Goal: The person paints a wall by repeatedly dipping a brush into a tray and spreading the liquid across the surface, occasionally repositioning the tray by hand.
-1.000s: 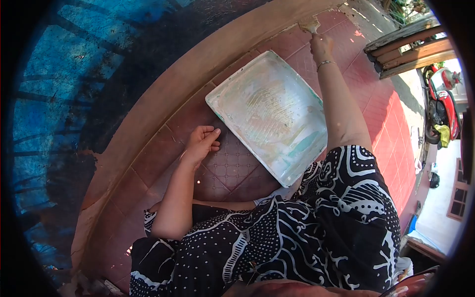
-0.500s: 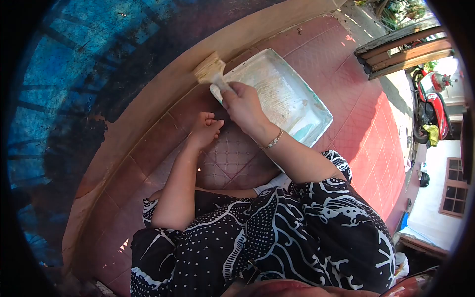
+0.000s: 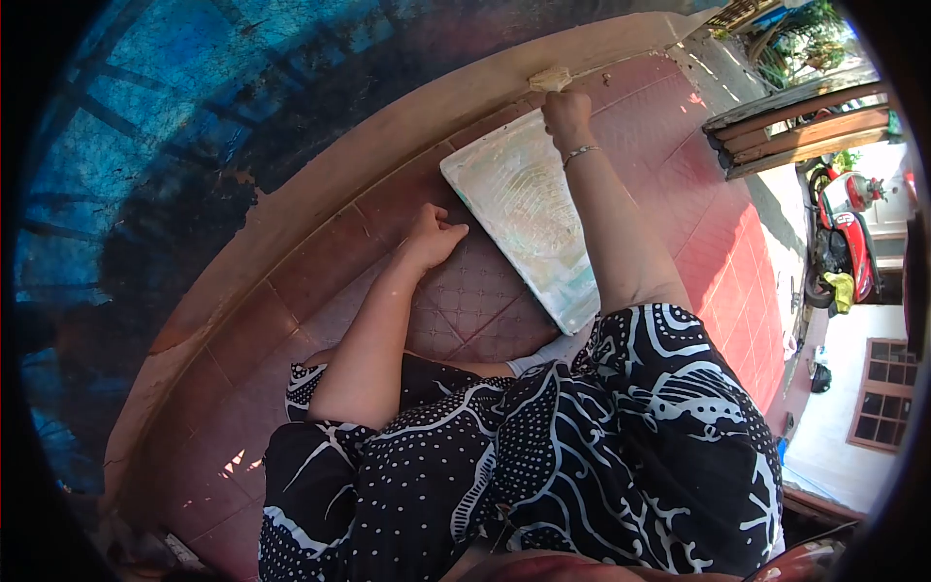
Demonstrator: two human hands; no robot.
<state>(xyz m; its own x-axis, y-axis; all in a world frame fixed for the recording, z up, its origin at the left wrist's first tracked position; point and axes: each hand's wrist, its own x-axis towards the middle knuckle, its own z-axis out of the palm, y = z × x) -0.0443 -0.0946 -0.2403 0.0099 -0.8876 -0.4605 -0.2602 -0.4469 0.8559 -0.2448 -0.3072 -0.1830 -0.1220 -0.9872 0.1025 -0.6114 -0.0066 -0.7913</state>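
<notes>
My right hand (image 3: 565,109) grips a paintbrush (image 3: 550,80) whose pale bristles press against the tan band at the base of the wall (image 3: 407,121), beyond the far corner of a white paint tray (image 3: 519,209). A bracelet shows on that wrist. My left hand (image 3: 433,237) rests as a loose fist on the red floor tiles (image 3: 320,262), just left of the tray, and holds nothing. I sit on the floor in a black and white patterned garment (image 3: 582,456).
The wall above the tan band is blue with dark flaking patches (image 3: 175,165). A wooden bench (image 3: 795,121) stands at the far right, with a red motorbike (image 3: 839,228) behind it. The red tiled floor stretches on to the right of the tray.
My right hand swept the brush from the far end of the band back to near the tray's left corner, then out along the band again. The left hand stayed on the tiles.
</notes>
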